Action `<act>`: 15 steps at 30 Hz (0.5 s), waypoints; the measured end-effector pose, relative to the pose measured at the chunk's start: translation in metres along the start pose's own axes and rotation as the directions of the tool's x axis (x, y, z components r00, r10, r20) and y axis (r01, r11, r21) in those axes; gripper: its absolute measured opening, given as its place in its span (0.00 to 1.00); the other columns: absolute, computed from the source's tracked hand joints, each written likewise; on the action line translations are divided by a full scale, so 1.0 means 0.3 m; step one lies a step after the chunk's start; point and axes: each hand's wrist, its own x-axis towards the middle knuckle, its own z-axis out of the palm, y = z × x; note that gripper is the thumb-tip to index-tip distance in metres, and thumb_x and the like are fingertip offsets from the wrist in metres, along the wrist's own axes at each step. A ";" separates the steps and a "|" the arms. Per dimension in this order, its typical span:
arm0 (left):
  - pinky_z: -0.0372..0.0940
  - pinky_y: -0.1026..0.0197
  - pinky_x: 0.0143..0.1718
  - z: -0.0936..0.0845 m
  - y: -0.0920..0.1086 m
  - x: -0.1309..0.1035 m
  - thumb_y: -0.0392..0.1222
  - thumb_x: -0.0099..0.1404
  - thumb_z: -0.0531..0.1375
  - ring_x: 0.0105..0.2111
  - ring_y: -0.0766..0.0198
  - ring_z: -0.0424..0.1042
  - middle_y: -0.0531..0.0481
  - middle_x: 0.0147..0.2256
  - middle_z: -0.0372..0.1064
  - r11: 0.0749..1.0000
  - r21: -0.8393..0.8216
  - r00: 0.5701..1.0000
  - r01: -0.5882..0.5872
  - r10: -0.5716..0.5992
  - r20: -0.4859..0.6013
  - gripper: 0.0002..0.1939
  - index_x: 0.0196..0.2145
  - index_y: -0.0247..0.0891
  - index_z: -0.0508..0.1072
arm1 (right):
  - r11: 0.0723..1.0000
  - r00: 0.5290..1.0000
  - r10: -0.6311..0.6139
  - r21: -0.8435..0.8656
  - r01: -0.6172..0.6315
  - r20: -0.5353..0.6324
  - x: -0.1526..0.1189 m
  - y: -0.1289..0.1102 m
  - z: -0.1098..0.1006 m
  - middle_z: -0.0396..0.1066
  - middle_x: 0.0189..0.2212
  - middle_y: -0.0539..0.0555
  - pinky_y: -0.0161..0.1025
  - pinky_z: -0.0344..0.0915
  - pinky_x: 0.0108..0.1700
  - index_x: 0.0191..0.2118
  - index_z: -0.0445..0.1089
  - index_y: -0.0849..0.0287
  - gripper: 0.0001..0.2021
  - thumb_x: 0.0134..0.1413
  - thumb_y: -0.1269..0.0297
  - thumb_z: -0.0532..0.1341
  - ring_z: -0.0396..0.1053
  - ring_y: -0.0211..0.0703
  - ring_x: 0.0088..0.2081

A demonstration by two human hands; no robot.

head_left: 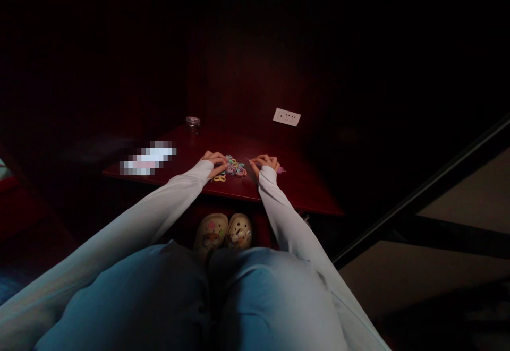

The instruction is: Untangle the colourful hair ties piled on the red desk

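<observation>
A small heap of pastel rings or bands (pixel 236 168) lies on the dark red table (pixel 223 141). At the heap's left edge is my left hand (pixel 215 162), its fingers spread and touching the rings. A few yellow rings (pixel 219 178) lie just below that hand. To the right of the heap, my right hand (pixel 264 162) rests near the table with its fingers bent; whether its fingertips hold anything is too small to tell. A pink-purple item (pixel 281 170) shows beside its outer edge.
A clear lidded jar (pixel 193 123) stands at the back left. A bright blurred-out item (pixel 150 159) lies on the table's left side. A white socket plate (pixel 287 117) is on the back panel. Beige clogs (pixel 239 230) are below the front edge.
</observation>
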 end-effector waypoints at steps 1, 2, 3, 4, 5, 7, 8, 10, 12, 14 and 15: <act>0.60 0.49 0.52 -0.002 0.003 -0.002 0.56 0.68 0.59 0.43 0.54 0.64 0.50 0.43 0.78 1.000 -0.009 1.000 -0.003 0.003 -0.006 0.16 0.31 0.46 0.81 | 0.998 0.997 0.059 -0.021 -0.060 -0.047 0.005 0.042 -0.016 0.74 0.50 0.56 0.51 0.49 0.54 0.42 0.82 0.50 0.16 0.68 0.50 0.59 0.55 0.55 0.51; 0.60 0.49 0.53 -0.005 0.005 -0.004 0.56 0.68 0.59 0.43 0.54 0.65 0.50 0.43 0.78 1.000 -0.015 1.000 -0.003 0.002 -0.011 0.16 0.31 0.46 0.80 | 0.991 0.987 0.123 -0.039 -0.127 -0.104 0.008 0.088 -0.035 0.73 0.49 0.57 0.52 0.48 0.53 0.42 0.82 0.51 0.17 0.68 0.50 0.58 0.55 0.56 0.51; 0.60 0.49 0.53 -0.008 0.007 -0.005 0.56 0.68 0.59 0.44 0.54 0.65 0.50 0.43 0.78 1.000 -0.018 1.000 0.002 -0.002 -0.015 0.16 0.31 0.46 0.80 | 0.979 0.968 0.185 -0.055 -0.196 -0.167 0.009 0.135 -0.053 0.73 0.49 0.59 0.53 0.48 0.53 0.41 0.82 0.52 0.17 0.68 0.50 0.58 0.54 0.57 0.51; 0.60 0.49 0.53 -0.012 0.008 -0.005 0.56 0.68 0.59 0.44 0.54 0.65 0.51 0.43 0.78 1.000 -0.019 1.000 0.007 -0.007 -0.013 0.16 0.32 0.46 0.80 | 0.969 0.954 0.216 -0.075 -0.236 -0.209 0.009 0.181 -0.071 0.72 0.49 0.61 0.55 0.47 0.52 0.40 0.82 0.53 0.18 0.68 0.50 0.57 0.54 0.58 0.51; 0.60 0.49 0.54 -0.016 0.008 -0.005 0.56 0.68 0.59 0.45 0.54 0.65 0.51 0.43 0.78 1.000 -0.019 1.000 0.011 -0.011 -0.003 0.16 0.32 0.46 0.80 | 0.962 0.945 0.224 -0.100 -0.253 -0.237 0.007 0.222 -0.087 0.71 0.49 0.63 0.56 0.47 0.52 0.40 0.82 0.55 0.20 0.68 0.50 0.57 0.53 0.60 0.51; 0.60 0.49 0.54 -0.023 0.006 -0.003 0.55 0.68 0.60 0.45 0.54 0.65 0.51 0.44 0.78 1.000 -0.018 1.000 0.009 -0.009 0.029 0.15 0.33 0.46 0.81 | 0.953 0.938 0.241 -0.123 -0.278 -0.248 0.004 0.286 -0.109 0.70 0.48 0.65 0.58 0.45 0.52 0.38 0.83 0.57 0.22 0.68 0.49 0.56 0.52 0.61 0.51; 0.59 0.49 0.55 -0.027 0.004 -0.002 0.55 0.68 0.60 0.46 0.54 0.65 0.51 0.44 0.77 1.000 -0.017 0.999 0.008 -0.007 0.044 0.14 0.33 0.46 0.81 | 0.951 0.942 0.235 -0.145 -0.274 -0.240 0.003 0.306 -0.114 0.70 0.48 0.65 0.59 0.45 0.52 0.38 0.83 0.57 0.22 0.68 0.49 0.56 0.52 0.62 0.51; 0.59 0.49 0.55 -0.031 0.001 0.000 0.55 0.68 0.60 0.46 0.54 0.66 0.51 0.45 0.77 1.000 -0.012 0.998 0.010 -0.009 0.063 0.14 0.34 0.46 0.81 | 0.954 0.955 0.207 -0.173 -0.245 -0.214 0.000 0.325 -0.114 0.70 0.46 0.65 0.61 0.45 0.52 0.36 0.82 0.56 0.20 0.67 0.50 0.57 0.52 0.61 0.50; 0.58 0.49 0.55 -0.034 -0.002 0.001 0.54 0.68 0.60 0.46 0.55 0.66 0.51 0.45 0.77 1.000 -0.007 0.998 0.011 -0.010 0.066 0.14 0.33 0.45 0.80 | 0.966 0.970 0.150 -0.183 -0.185 -0.189 -0.002 0.321 -0.107 0.70 0.46 0.65 0.60 0.45 0.52 0.35 0.82 0.56 0.19 0.67 0.51 0.58 0.52 0.61 0.50; 0.58 0.50 0.55 -0.034 -0.004 0.001 0.54 0.68 0.60 0.46 0.55 0.67 0.51 0.45 0.77 1.000 -0.009 0.998 0.002 -0.001 0.071 0.14 0.34 0.45 0.80 | 0.972 0.979 0.101 -0.191 -0.135 -0.180 -0.006 0.301 -0.102 0.70 0.47 0.66 0.59 0.45 0.53 0.36 0.81 0.57 0.18 0.67 0.52 0.58 0.53 0.60 0.50; 0.58 0.50 0.55 -0.033 -0.005 0.001 0.54 0.68 0.60 0.46 0.55 0.67 0.51 0.45 0.77 1.000 -0.011 0.997 -0.002 0.003 0.071 0.14 0.34 0.45 0.80 | 0.973 0.979 0.084 -0.199 -0.121 -0.185 -0.009 0.286 -0.101 0.70 0.48 0.66 0.59 0.46 0.53 0.38 0.81 0.57 0.18 0.67 0.52 0.58 0.53 0.60 0.50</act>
